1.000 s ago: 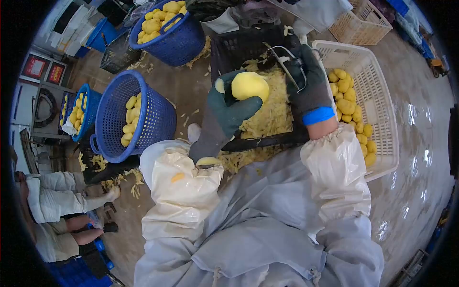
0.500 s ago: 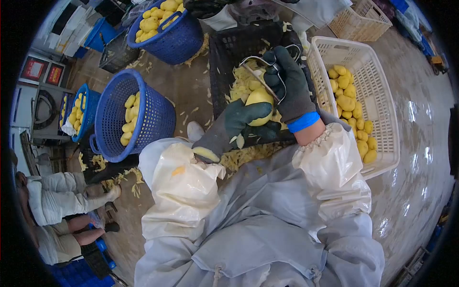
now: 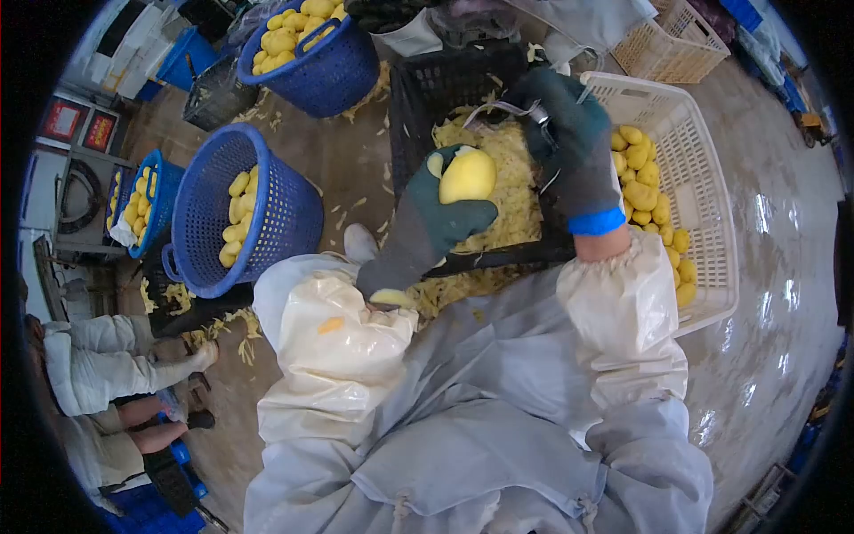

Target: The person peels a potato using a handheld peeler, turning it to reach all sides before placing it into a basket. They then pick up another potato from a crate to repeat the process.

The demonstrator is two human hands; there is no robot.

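Note:
My left hand [image 3: 436, 206], in a dark green and grey glove, is wrapped round a peeled yellow potato [image 3: 469, 175]. A loose strip of peel sticks by its fingertips. In my right hand [image 3: 565, 125], gloved with a blue band at the wrist, is a metal-wire peeler [image 3: 540, 113], partly hidden by the fingers. The peeler is apart from the potato, up and to its right. Below both hands stands a black crate [image 3: 411, 107] full of potato peelings [image 3: 511, 209]. A piece of peel [image 3: 391, 298] clings to my left cuff.
Right of the crate is a white basket [image 3: 725, 214] with potatoes. Blue baskets [image 3: 298, 200] of potatoes stand left and behind. Peelings litter the wet floor [image 3: 774, 267]. A beige crate [image 3: 672, 49] is at the back right. People's legs [image 3: 116, 374] show at left.
My right hand with the peeler has moved up and right, off the potato. My left hand has turned and raised the potato slightly left, so more of it shows.

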